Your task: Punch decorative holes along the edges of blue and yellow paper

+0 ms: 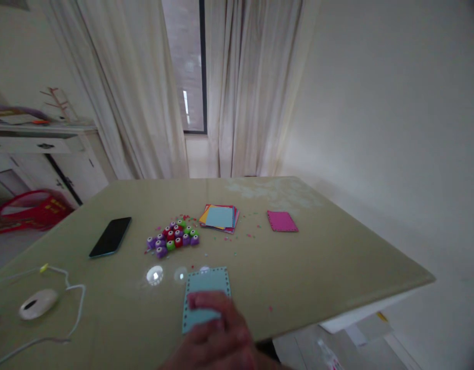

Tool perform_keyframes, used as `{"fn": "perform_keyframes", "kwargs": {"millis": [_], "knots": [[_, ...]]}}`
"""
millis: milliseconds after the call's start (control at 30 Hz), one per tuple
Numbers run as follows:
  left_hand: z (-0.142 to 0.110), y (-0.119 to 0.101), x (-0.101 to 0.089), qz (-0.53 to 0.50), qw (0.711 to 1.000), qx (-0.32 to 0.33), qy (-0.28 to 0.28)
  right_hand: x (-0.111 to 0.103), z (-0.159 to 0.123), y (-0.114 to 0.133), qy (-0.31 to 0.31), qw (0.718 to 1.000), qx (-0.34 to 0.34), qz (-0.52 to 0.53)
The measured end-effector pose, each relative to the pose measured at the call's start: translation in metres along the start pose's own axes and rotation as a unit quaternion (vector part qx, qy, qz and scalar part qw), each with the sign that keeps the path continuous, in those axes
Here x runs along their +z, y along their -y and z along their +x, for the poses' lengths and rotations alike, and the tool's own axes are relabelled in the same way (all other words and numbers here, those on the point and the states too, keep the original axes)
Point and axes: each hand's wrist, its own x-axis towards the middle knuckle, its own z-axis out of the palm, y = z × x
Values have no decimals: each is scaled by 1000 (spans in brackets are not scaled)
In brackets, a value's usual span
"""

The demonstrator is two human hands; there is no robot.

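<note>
My left hand (206, 345) and my right hand (220, 304) are together at the bottom middle, overlapping and blurred. Fingers of the right hand curl over the left. Anything between them is hidden. Under and just beyond them lies a light blue paper card (207, 281) with small holes along its edges; the hands cover its lower right part. Farther off sits a cluster of small purple, red and green pieces (178, 242), each with a white eye-like spot. To their right is a pile of coloured square cards (220, 217). A magenta card (282, 221) with a dotted edge lies apart.
Tiny paper bits are scattered over the table (317, 267). A black-screened phone (111, 236) lies at the left. Nearer on that side are a white oval device (38, 304) and a white cable (83, 295). The table's right edge runs close to the wall (394, 128).
</note>
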Motion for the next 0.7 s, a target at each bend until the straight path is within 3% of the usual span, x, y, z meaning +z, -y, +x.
{"fn": "perform_keyframes", "kwargs": {"millis": [100,167,233,300,400,500,700], "knots": [[51,44,-6,-11,999,7,-51,-25,47,-39,-36,999,24,14],[85,76,-12,-28,993,-51,-105,-36,85,-72,-10,996,70,-49],[113,104,-13,-31,983,-119,-137,-33,117,-103,10,992,72,-108],[128,127,-9,-18,983,-136,-119,-20,138,-128,25,990,43,-134],[127,147,2,2,989,-123,-78,-1,142,-148,91,984,-11,-150],[113,156,6,-5,997,-75,-14,3,133,-152,159,972,-58,-164],[105,146,-12,-32,995,23,95,-19,131,-146,156,965,-24,-210]]}}
